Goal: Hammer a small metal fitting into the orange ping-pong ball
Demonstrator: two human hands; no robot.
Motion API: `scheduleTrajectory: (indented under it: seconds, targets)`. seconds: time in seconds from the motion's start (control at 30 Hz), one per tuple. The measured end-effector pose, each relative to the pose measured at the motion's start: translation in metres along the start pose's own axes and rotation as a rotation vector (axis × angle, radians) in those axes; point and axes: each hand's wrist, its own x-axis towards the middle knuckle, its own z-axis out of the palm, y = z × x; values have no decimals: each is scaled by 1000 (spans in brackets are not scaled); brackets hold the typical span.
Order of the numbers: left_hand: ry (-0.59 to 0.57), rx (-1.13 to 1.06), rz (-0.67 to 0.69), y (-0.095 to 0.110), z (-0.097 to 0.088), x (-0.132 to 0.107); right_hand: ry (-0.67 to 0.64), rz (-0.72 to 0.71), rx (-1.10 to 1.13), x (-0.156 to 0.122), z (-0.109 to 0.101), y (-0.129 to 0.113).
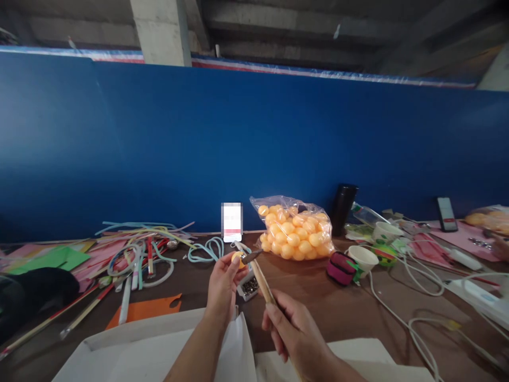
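Note:
My left hand (223,284) is closed, pinching a small yellow-orange ball (238,260), which looks like a table tennis ball, between thumb and fingers. In my right hand (292,323) is the light wooden handle of a hammer (264,281). Its dark, tapered metal head (251,257) lies across the handle's top and reaches the side of the ball; whether they touch I cannot tell. Just below the ball stands a small white box (249,286) of small metal pieces, partly hidden by my left hand. A clear bag of orange balls (296,231) lies behind my right hand.
White sheets (159,345) lie in front of me. Plastic tubes (139,260) and coloured paper (55,260) pile up at left. A phone (231,223) leans against the blue partition (238,132). Rightward are a purple pouch (341,268), paper cup (363,260), black bottle (344,207) and white cables (397,313).

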Motion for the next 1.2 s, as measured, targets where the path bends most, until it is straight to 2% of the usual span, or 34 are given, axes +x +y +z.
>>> scheduleTrajectory:
  seconds: [0.27, 0.5, 0.77, 1.2]
  targets:
    - [3, 9, -1, 2, 1, -3, 21, 0, 3, 0, -2, -1]
    - [-4, 1, -16, 2, 2, -5, 115, 6, 98, 5, -10, -2]
    - [-10, 0, -28, 1, 2, -3, 52, 2, 47, 4, -6, 0]
    - [-16, -10, -27, 0, 1, -3, 28, -22, 19, 4, -6, 5]
